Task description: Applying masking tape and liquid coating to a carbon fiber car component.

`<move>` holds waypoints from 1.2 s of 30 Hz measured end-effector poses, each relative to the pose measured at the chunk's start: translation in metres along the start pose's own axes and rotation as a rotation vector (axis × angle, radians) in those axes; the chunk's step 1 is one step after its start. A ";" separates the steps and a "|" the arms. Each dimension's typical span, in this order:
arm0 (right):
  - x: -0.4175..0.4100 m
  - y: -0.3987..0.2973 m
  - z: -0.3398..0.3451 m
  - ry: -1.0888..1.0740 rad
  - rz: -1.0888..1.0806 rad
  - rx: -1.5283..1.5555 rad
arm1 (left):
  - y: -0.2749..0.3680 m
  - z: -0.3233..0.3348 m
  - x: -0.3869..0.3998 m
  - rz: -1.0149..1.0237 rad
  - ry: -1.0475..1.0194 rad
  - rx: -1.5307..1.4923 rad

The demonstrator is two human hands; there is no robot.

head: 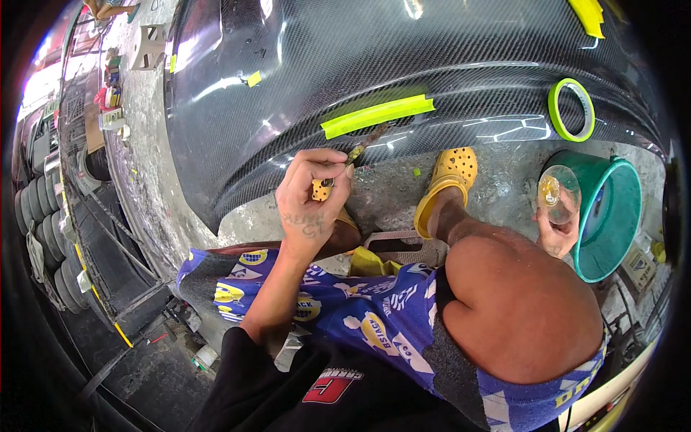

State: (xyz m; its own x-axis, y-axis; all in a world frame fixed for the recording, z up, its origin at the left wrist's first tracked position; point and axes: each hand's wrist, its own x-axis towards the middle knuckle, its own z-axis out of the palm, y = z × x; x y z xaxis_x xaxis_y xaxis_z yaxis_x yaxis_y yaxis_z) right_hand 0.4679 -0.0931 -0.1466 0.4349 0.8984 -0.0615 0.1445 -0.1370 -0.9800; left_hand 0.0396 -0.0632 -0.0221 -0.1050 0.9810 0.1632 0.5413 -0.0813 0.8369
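Observation:
My left hand (313, 194) pinches a small thin brush (357, 152) with a stained, yellowish handle. Its dark bristles are at the lower edge of a glossy carbon-fibre panel (302, 70), just below a strip of neon-yellow tape (378, 115); whether they touch it I cannot tell. At the right, my right hand (561, 235) holds a clear plastic cup (571, 191) with a little yellowish matter inside, beside a green bucket (583, 259). A roll of neon-yellow tape (556, 116) rests on the panel, right of the strip.
More tape pieces (254, 79) stick to the panel. My feet in yellow clogs (453, 167) are on the concrete floor below its edge. A white stool (146, 49) stands at upper left, tyres (38, 200) are stacked far left, and another person's leg (110, 9) shows at the top.

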 end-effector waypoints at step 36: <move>-0.015 0.026 0.011 0.020 0.065 0.103 | -0.009 -0.019 -0.010 0.030 0.054 0.113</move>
State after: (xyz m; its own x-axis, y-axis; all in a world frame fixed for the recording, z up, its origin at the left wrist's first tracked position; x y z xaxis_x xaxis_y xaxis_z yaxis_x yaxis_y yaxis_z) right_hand 0.4552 -0.1051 -0.1730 0.4583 0.8803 -0.1223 0.0238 -0.1497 -0.9885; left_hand 0.0206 -0.0758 -0.0211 -0.1307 0.9671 0.2182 0.6348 -0.0874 0.7677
